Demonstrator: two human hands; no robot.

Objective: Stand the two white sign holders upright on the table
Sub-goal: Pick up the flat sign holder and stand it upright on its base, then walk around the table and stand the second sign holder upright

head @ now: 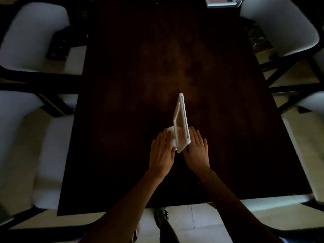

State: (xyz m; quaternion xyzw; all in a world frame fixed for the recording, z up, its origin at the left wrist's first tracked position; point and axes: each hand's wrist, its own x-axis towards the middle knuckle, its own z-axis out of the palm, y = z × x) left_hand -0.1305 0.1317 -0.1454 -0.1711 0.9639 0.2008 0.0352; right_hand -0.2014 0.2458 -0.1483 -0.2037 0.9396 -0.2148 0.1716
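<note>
Dark brown wooden table (140, 76), dim room. White rectangular-frame sign holder (182, 122) stands upright near table's near-centre. Left hand (162, 151) flat, fingers extended, on rounded white base. Right hand (196, 151) flat, fingers spread, touching frame's near corner. Wide bare tabletop beyond; white chairs (31, 35) flank both sides.

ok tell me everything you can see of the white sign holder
The white sign holder looks like plastic: a thin rectangular frame around a clear panel, seen nearly edge-on, on a rounded white base. It stands near the middle of the dark table. The left hand lies flat on its base; the right hand lies flat at its other side.
</note>
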